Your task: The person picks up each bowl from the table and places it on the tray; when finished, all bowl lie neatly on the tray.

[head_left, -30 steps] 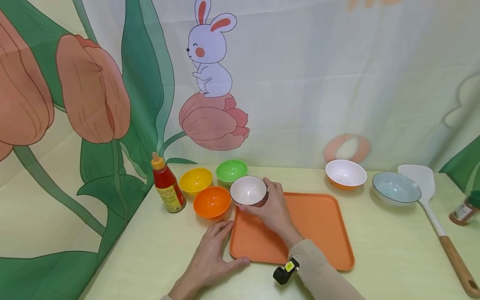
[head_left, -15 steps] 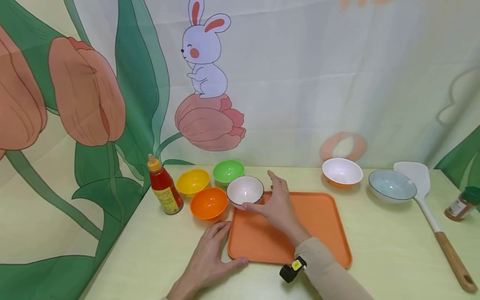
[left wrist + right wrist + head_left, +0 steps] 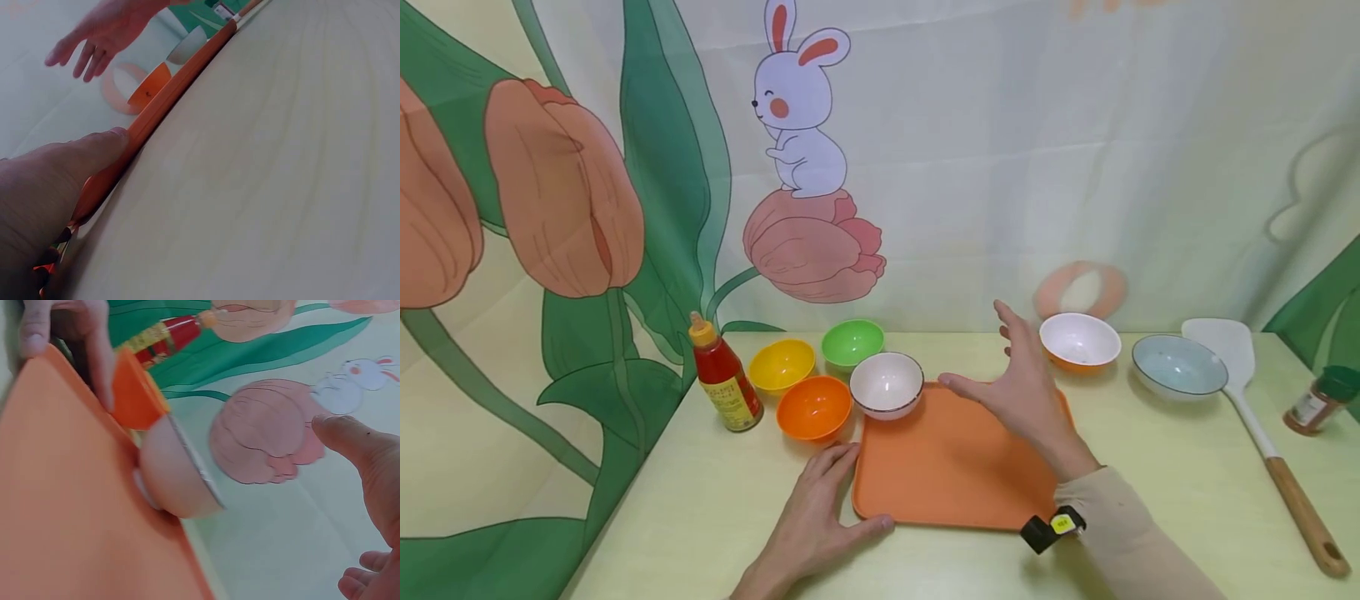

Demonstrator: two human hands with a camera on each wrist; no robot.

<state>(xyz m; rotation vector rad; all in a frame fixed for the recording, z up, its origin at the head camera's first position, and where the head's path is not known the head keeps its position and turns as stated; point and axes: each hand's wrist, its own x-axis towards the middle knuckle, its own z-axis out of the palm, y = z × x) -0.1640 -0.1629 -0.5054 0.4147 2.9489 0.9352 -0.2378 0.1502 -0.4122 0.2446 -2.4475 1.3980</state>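
Note:
In the head view, an orange tray point(image 3: 955, 467) lies on the table. A white bowl with a dark rim point(image 3: 887, 383) stands on its far left corner. My left hand point(image 3: 816, 517) rests at the tray's near left corner, fingers along the left edge and thumb by the front edge; in the left wrist view the thumb point(image 3: 100, 150) touches the tray's rim. Above the tray's right part my right hand point(image 3: 1026, 392) hovers with spread fingers, holding nothing. The right wrist view shows the white bowl point(image 3: 178, 472) upright, apart from that hand.
Left of the tray stand orange point(image 3: 814, 408), yellow point(image 3: 782, 367) and green point(image 3: 853, 344) bowls and a red sauce bottle point(image 3: 726, 379). Rightward are a white-and-orange bowl point(image 3: 1080, 343), a pale blue bowl point(image 3: 1180, 367), a spatula point(image 3: 1262, 433) and a green-capped jar point(image 3: 1322, 400).
My right hand has let go of the white bowl and moved right, away from it, with fingers spreading. The bowl stays on the tray's corner; my left hand keeps its place at the tray.

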